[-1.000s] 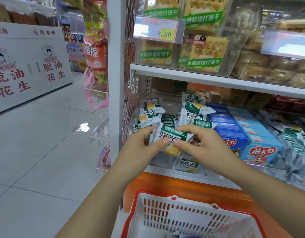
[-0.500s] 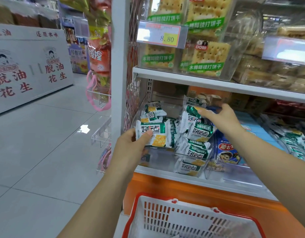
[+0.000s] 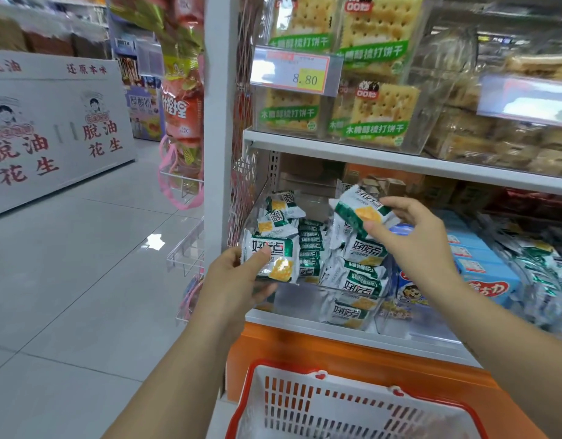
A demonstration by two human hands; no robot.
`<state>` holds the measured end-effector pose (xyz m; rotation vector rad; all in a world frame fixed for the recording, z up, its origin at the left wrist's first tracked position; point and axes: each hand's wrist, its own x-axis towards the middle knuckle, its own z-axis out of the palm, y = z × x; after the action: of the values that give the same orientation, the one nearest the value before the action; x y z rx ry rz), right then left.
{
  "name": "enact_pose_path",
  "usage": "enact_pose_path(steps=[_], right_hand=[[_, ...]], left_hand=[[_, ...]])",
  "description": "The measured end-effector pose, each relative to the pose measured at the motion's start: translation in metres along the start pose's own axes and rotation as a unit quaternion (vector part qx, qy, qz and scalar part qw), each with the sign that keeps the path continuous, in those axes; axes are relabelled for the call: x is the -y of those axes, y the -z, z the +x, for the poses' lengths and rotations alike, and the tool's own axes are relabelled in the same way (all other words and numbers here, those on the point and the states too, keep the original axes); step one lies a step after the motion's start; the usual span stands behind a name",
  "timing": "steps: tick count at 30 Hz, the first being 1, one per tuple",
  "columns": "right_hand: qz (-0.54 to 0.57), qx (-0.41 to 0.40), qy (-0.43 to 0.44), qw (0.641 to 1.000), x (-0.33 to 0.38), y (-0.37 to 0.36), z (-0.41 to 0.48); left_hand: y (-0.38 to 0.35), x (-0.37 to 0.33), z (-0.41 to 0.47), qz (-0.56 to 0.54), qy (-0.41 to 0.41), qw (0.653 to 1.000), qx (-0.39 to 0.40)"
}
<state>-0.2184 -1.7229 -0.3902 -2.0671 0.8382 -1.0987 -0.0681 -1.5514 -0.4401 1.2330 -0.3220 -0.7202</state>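
My left hand (image 3: 233,280) grips a small green and white biscuit packet (image 3: 278,259) in front of the left end of the lower shelf. My right hand (image 3: 409,236) pinches a second biscuit packet (image 3: 358,210) of the same kind, lifted above the clear bin (image 3: 352,288) that holds several more of these packets. A white shopping basket with a red rim (image 3: 305,403) sits below both hands at the bottom of the view.
Blue snack boxes (image 3: 482,270) fill the bin to the right of the packets. Cracker packs (image 3: 381,112) and an 8.80 price tag (image 3: 297,72) are on the upper shelf. A white shelf post (image 3: 219,122) stands left; the tiled aisle floor (image 3: 83,264) opens beyond it.
My right hand reached into the bin and has lifted out a second packet. My left hand has kept its packet at the shelf's left end.
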Motion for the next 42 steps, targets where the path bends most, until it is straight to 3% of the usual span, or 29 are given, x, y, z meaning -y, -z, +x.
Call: enact_pose_path(steps=[5, 8, 10, 14, 18, 21, 28, 34, 37, 42], right_hand=[[-0.032, 0.135, 0.120, 0.983, 0.024, -0.002, -0.038], [-0.059, 0.183, 0.149, 0.970, 0.024, -0.009, -0.045], [-0.068, 0.198, 0.164, 0.964, 0.023, -0.014, -0.046], [-0.080, 0.252, 0.183, 0.947, 0.027, -0.017, -0.043], [-0.049, 0.365, 0.095, 0.925, 0.036, -0.015, -0.025], [-0.060, 0.432, 0.074, 0.897, 0.041, -0.019, -0.013], [-0.084, 0.440, 0.102, 0.888, 0.041, -0.029, 0.002], [-0.191, 0.297, 0.162, 0.921, 0.029, -0.036, 0.016], [-0.273, 0.300, 0.200, 0.892, 0.016, -0.043, 0.014], [-0.376, 0.355, 0.190, 0.835, 0.011, -0.043, 0.018]], left_hand=[[-0.009, -0.003, -0.009, -0.066, 0.038, 0.995, 0.064], [-0.013, -0.008, -0.015, -0.104, 0.053, 0.984, 0.131], [-0.014, -0.009, -0.018, -0.063, 0.037, 0.983, 0.168], [-0.008, -0.009, -0.018, 0.033, -0.009, 0.986, 0.164], [0.002, -0.015, -0.016, 0.189, -0.081, 0.964, 0.168], [0.003, -0.020, -0.019, 0.197, -0.102, 0.955, 0.196], [0.004, -0.015, -0.017, 0.212, -0.126, 0.958, 0.149], [0.014, -0.018, -0.006, 0.189, -0.146, 0.971, -0.020], [0.016, -0.016, -0.005, 0.214, -0.134, 0.967, -0.024], [0.017, -0.016, -0.005, 0.230, -0.125, 0.965, -0.024]])
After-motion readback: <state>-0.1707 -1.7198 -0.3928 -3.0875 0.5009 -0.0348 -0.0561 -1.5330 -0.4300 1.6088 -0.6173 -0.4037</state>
